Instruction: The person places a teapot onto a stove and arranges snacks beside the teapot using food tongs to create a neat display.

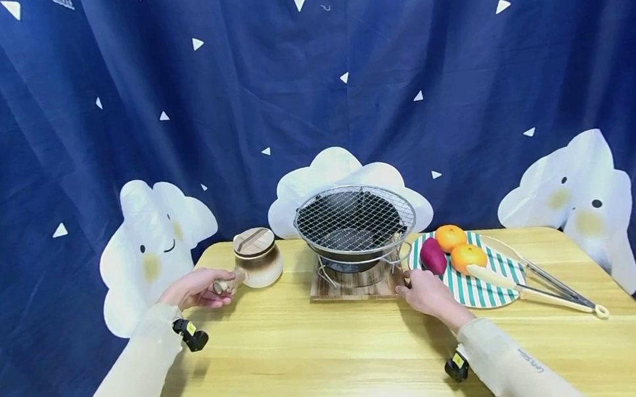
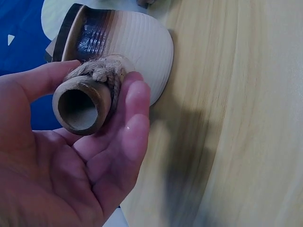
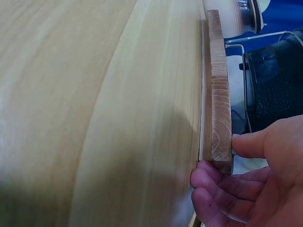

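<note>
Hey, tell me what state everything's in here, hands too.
Pot: upright, lidded
Lid: on the pot
Grill: standing on wooden board, rack on top
Plate: holding two orange fruits and a purple item
Tongs: spread open, partly over plate
Left hand: gripping the pot's handle
Right hand: gripping the wooden board's corner

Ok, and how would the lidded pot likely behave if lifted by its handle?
The lidded pot would probably tilt, since its handle, gripped by the left hand, juts from one side. The wooden lid might slide off, as no fastening shows. The glossy dark neck suggests ceramic, perhaps fragile.
</note>
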Demonstrator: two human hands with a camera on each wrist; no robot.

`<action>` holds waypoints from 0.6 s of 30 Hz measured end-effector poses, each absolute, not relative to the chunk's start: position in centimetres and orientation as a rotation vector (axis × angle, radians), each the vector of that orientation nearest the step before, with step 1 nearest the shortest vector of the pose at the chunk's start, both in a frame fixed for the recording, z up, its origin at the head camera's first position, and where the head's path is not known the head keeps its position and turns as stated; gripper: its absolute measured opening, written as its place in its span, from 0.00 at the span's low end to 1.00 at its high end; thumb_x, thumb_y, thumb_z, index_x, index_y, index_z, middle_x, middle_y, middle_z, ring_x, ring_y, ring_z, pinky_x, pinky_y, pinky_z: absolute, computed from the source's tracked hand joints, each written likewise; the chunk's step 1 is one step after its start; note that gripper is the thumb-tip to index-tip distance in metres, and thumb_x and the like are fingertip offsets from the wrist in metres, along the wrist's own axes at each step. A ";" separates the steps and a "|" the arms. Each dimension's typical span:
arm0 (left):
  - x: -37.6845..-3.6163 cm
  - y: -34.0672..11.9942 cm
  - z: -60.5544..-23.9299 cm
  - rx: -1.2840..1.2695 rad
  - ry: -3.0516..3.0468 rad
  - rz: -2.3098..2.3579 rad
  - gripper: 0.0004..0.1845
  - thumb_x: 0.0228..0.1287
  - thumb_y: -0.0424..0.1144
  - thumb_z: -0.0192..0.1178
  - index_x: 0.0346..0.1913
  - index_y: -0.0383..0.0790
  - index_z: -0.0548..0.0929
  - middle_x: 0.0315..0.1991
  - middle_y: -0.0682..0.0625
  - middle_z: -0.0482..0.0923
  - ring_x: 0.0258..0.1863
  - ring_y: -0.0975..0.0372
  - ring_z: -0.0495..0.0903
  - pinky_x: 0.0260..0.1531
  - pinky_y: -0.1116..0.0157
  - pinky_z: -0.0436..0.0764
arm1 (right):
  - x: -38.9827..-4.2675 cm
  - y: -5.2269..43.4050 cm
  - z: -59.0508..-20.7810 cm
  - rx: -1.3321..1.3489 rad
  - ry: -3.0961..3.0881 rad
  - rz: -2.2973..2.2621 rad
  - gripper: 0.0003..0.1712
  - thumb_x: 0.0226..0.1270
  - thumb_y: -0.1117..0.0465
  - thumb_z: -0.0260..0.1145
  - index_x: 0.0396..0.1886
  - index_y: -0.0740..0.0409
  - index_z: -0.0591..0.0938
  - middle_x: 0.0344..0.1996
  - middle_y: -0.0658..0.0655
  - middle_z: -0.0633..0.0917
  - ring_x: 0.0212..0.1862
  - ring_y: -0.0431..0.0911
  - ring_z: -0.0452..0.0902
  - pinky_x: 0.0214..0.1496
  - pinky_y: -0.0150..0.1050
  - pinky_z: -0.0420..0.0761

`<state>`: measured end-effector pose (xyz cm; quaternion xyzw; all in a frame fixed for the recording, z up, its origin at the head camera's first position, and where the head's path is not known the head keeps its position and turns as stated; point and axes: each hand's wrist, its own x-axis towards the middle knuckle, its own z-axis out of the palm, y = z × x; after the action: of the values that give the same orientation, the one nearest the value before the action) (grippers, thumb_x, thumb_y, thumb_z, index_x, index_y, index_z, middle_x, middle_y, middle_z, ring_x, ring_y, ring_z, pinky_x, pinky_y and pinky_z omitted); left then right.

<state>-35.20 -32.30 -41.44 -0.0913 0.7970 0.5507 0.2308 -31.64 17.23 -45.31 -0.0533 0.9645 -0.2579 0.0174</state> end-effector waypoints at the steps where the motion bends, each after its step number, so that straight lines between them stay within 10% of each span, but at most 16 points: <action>1: -35.2 -32.3 -41.4 -0.251 2.187 1.513 0.21 0.71 0.49 0.58 0.45 0.29 0.82 0.29 0.45 0.88 0.24 0.65 0.86 0.27 0.71 0.86 | -31.7 17.2 -45.3 -0.166 3.000 -0.800 0.12 0.71 0.53 0.64 0.41 0.58 0.81 0.17 0.51 0.69 0.19 0.44 0.65 0.19 0.36 0.64; 18: -35.7 -32.1 -41.1 -0.214 2.081 1.565 0.25 0.74 0.41 0.52 0.60 0.20 0.70 0.30 0.45 0.88 0.25 0.67 0.85 0.28 0.74 0.86 | -31.7 17.3 -45.3 -0.176 3.001 -0.800 0.11 0.71 0.53 0.64 0.39 0.57 0.80 0.18 0.53 0.71 0.22 0.46 0.68 0.21 0.37 0.65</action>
<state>-35.69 -32.06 -41.10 -0.0789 0.7688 0.5781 0.2617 -31.69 17.29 -45.35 -0.0566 0.9646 -0.2571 0.0157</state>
